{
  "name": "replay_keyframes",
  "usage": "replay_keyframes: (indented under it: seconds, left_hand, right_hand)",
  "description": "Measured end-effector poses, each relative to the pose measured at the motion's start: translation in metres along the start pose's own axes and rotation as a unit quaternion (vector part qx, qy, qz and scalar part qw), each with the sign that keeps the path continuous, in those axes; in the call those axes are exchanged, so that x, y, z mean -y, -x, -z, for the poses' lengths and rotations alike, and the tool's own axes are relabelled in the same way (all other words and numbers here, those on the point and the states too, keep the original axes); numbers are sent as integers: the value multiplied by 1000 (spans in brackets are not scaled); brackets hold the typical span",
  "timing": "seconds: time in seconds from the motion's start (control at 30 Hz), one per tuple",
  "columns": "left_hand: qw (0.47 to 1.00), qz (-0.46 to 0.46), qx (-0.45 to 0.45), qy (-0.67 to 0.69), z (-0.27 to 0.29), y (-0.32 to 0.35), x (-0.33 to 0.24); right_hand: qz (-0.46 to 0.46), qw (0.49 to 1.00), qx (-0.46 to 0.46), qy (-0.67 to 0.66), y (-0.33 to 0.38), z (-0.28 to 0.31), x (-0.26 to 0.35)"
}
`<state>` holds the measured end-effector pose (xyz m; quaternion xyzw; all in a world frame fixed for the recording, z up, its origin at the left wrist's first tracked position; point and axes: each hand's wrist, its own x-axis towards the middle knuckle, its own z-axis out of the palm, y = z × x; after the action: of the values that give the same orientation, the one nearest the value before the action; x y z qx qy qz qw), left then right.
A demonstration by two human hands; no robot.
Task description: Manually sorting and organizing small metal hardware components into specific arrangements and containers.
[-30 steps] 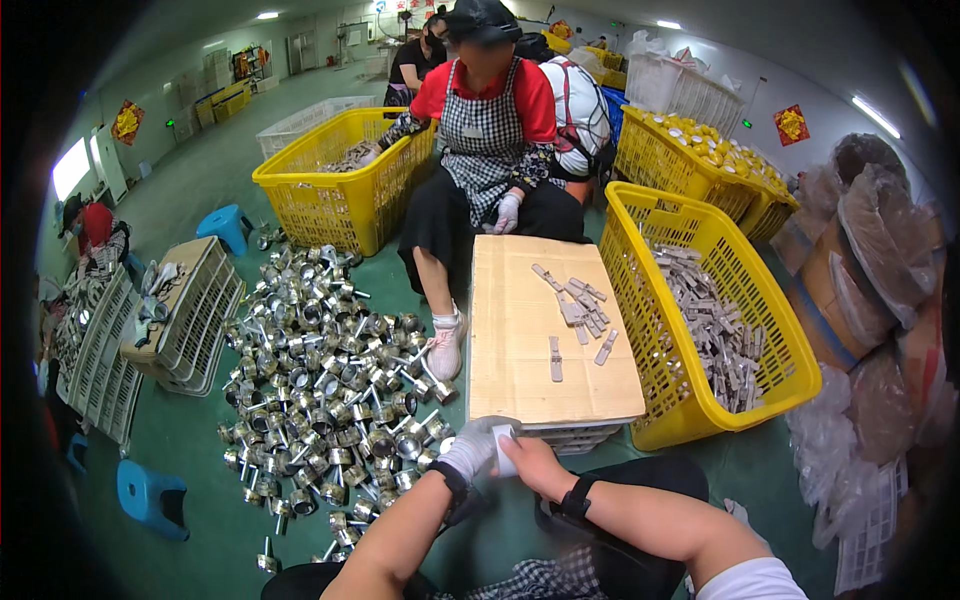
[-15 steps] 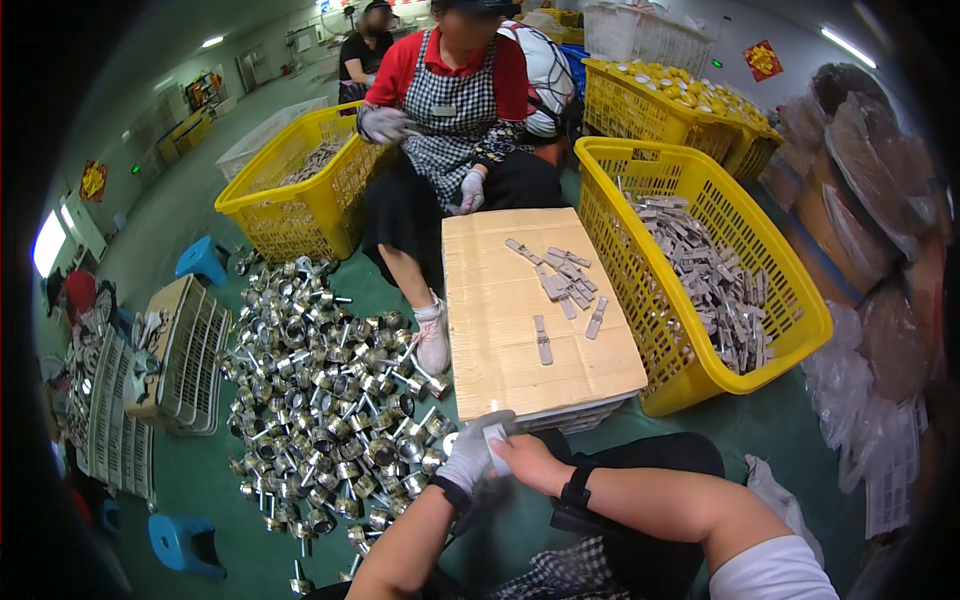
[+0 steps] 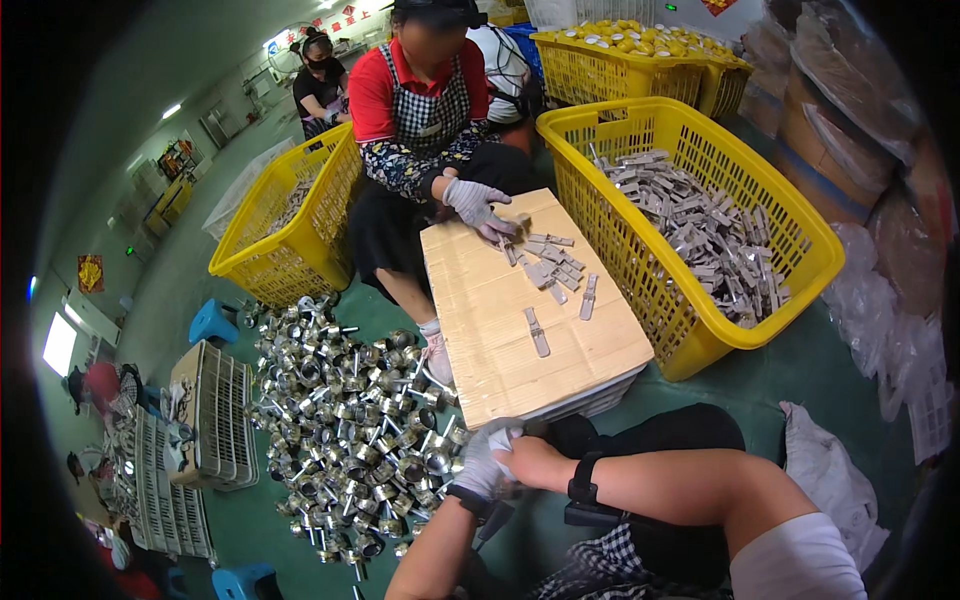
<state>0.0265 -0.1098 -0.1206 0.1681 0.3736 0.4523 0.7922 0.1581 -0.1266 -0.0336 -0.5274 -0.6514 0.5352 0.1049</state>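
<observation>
My left hand (image 3: 484, 464), in a pale knit glove, is closed at the near edge of the cardboard-topped stand (image 3: 478, 345). My bare right hand (image 3: 540, 464) meets it there, pinching a small white piece (image 3: 507, 441) against the glove; its kind I cannot make out. Whatever lies inside the left fingers is hidden. On the cardboard lie several flat grey metal pieces (image 3: 553, 268), with one piece (image 3: 537, 332) apart and closer to me. Across the stand, a co-worker's gloved hand (image 3: 480, 207) touches pieces at the far edge.
A yellow basket (image 3: 690, 315) of grey metal pieces stands right of the stand. Left on the green floor spreads a heap of shiny metal cups with stems (image 3: 350, 430). Another yellow basket (image 3: 325, 215) stands far left. A blue stool (image 3: 212, 322) and white crates (image 3: 225, 420) lie beyond the heap.
The co-worker's raised hand has come down onto the far pieces on the cardboard. My two hands stay together at the near edge. My view has shifted and tilted slightly.
</observation>
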Motion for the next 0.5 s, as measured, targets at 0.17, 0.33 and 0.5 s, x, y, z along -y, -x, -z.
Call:
replay_keyframes:
  seconds: [0.17, 0.33, 0.5]
  left_hand:
    - [999, 5, -32, -6, -5, -3, 2]
    - [997, -26, -55, 41, -1, -3, 14]
    - [998, -18, -47, 32, 1, -6, 16]
  right_hand:
    - [23, 993, 18, 117, 4, 8, 7]
    - [118, 926, 19, 359, 21, 33, 36]
    - [140, 913, 57, 378, 32, 25, 51]
